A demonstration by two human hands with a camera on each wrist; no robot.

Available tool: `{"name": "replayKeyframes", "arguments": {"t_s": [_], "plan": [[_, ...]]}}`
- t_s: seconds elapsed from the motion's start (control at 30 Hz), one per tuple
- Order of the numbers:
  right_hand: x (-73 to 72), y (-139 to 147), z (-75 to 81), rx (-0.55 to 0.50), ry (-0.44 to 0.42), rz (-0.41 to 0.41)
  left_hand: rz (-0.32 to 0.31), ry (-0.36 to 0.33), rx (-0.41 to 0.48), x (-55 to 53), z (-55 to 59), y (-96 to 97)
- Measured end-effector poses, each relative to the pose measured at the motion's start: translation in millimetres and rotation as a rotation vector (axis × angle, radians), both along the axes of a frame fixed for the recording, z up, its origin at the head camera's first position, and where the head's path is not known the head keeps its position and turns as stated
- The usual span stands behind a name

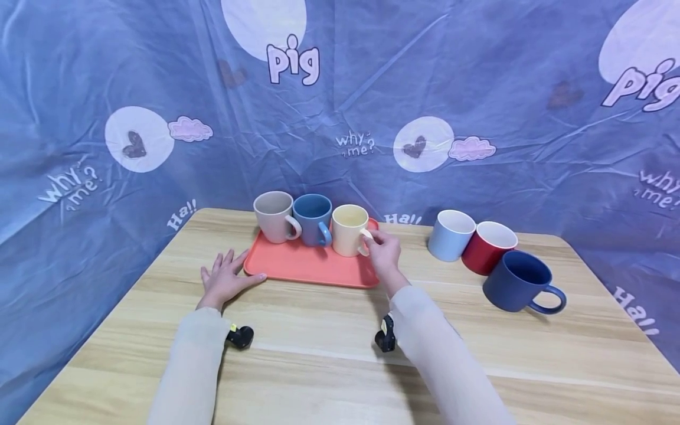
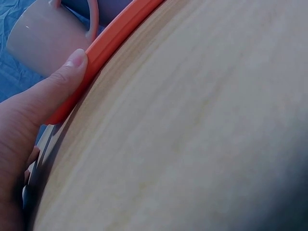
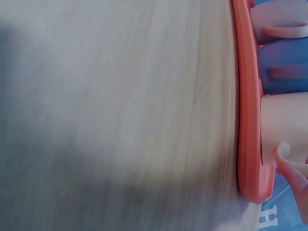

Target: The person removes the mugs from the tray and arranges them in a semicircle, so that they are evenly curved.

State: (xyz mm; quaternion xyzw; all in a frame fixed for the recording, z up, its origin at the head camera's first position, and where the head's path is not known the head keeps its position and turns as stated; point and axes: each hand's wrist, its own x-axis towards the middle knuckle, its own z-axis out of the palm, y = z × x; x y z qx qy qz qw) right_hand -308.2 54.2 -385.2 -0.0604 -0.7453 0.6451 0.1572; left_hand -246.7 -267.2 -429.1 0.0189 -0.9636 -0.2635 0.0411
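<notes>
A coral tray (image 1: 305, 270) carries a row of mugs along its back: a grey mug (image 1: 272, 219), a blue mug (image 1: 310, 221) and a cream mug (image 1: 349, 231). My right hand (image 1: 385, 254) pinches the cream mug's handle at the tray's right end. In the right wrist view a fingertip (image 3: 288, 174) shows at that handle. With fingers spread, my left hand (image 1: 225, 278) lies at the tray's front left corner. Its thumb (image 2: 67, 74) rests against the tray's rim in the left wrist view.
Three more mugs stand to the right on the wooden table (image 1: 308, 366): a light blue mug (image 1: 448, 239), a red mug (image 1: 480, 254) and a navy mug (image 1: 504, 286), its handle towards the right. A blue printed cloth (image 1: 340, 106) hangs behind the table.
</notes>
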Motion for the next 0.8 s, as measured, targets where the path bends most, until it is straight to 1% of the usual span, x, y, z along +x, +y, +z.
{"name": "replayKeyframes", "arguments": {"t_s": [0.17, 0.3, 0.37, 0.4, 0.43, 0.5, 0.6, 0.63, 0.67, 0.73, 0.8], "plan": [[5.9, 2.7, 3.7, -0.028, -0.013, 0.011, -0.001, 0.002, 0.0, -0.1, -0.5, 0.6], [12.4, 6.3, 9.3, -0.077, -0.035, 0.024, -0.002, 0.004, -0.001, -0.9, -2.2, 0.7], [15.8, 9.2, 12.1, -0.112, -0.031, 0.031, -0.003, 0.005, -0.002, -1.1, -2.6, 0.9], [17.5, 10.9, 13.3, -0.127, -0.025, 0.035, -0.002, 0.005, -0.001, -1.1, -2.6, 0.7], [10.9, 15.2, 3.8, -0.16, -0.002, 0.061, -0.002, 0.004, -0.001, -1.1, -2.5, 0.6], [8.9, 22.1, -3.0, -0.216, 0.045, 0.104, 0.001, 0.005, -0.001, -1.0, -2.0, 0.2], [16.2, 29.8, 1.0, -0.235, 0.082, 0.124, 0.002, 0.006, -0.003, -0.8, -1.1, -0.4], [19.7, 32.2, 3.5, -0.233, 0.088, 0.125, 0.001, 0.006, -0.003, -0.7, -0.9, -0.5], [31.7, 32.3, 16.7, -0.207, 0.082, 0.102, 0.0, 0.006, -0.003, -0.7, -0.7, -0.7], [44.8, 34.5, 31.0, -0.169, 0.069, 0.086, -0.002, 0.006, -0.005, -0.3, -0.6, -0.9], [51.2, 39.0, 35.8, -0.159, 0.07, 0.096, -0.002, 0.006, -0.007, 0.2, -0.5, -0.9]]}}
